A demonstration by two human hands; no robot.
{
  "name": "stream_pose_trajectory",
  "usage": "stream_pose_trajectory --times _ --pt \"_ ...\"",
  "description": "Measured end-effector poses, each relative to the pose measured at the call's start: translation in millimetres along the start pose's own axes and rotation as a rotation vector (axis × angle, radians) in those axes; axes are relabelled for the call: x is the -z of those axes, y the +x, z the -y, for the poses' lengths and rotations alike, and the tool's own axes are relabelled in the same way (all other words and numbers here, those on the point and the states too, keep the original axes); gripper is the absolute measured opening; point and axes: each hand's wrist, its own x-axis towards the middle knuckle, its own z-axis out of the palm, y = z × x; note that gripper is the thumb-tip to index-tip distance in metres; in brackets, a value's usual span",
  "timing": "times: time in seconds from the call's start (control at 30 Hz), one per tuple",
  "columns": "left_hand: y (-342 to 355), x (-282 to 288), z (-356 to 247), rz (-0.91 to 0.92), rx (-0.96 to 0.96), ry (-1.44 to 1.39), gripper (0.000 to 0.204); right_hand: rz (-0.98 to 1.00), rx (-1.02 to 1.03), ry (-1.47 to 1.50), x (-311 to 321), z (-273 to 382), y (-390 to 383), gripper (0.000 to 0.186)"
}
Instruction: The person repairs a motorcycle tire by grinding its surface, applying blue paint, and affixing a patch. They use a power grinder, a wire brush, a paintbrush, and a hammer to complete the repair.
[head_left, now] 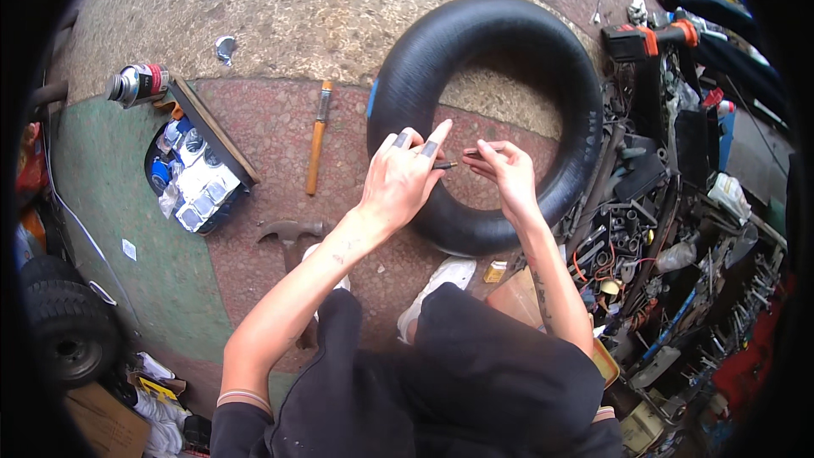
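An inflated black inner tube (407, 68) lies on the floor before me. My left hand (398, 176), grey tape round two fingers, reaches over its near-left side. A dark valve stem (444, 166) with a brass-coloured tip sticks out from under that hand, whose fingers close about it while the index finger points away. My right hand (510, 176) is over the tube's opening, just right of the stem. Its thumb and fingers pinch a small dark piece too small to name. A gap separates this piece from the stem's tip.
Left of the tube lie a wooden-handled tool (316, 140) and a hammer (290, 236). Further left are a tray of patches (206, 191) and a can (140, 85). Tools and metal parts crowd the right, with a cordless power tool (632, 42) above them. A small tyre (72, 331) stands lower left.
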Motion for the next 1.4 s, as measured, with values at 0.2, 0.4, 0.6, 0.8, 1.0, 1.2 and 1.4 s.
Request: stream_pose_trajectory --times 0.2,0.4,0.6,0.8,1.0,1.2,1.4 --pt "1.0 -27.8 -7.7 0.054 -0.141 0.259 0.072 0.085 0.042 0.120 -2.3 -24.9 2.9 0.021" --pt "4.6 -37.2 -12.0 0.026 -0.189 0.275 0.055 0.125 0.059 0.246 -1.5 -36.1 2.8 0.020" --pt "8.8 -40.8 -16.9 0.052 -0.197 0.345 0.034 0.128 0.081 0.252 -3.2 -46.2 10.9 0.024" --pt "12.7 -41.4 -18.9 0.071 -0.193 0.390 0.016 0.075 0.310 0.076 -0.4 -49.5 19.4 0.020" --pt "17.3 -47.0 -11.1 0.104 -0.179 0.327 0.013 0.215 0.159 -0.093 16.7 -27.6 22.9 0.022" --pt "22.5 -44.9 -8.3 0.176 -0.192 0.328 0.008 0.260 0.157 -0.069 15.2 -24.3 23.9 0.017" --pt "23.9 -43.0 -9.7 0.171 -0.298 0.352 0.006 0.453 0.096 -0.216 23.4 -12.4 26.7 0.022"
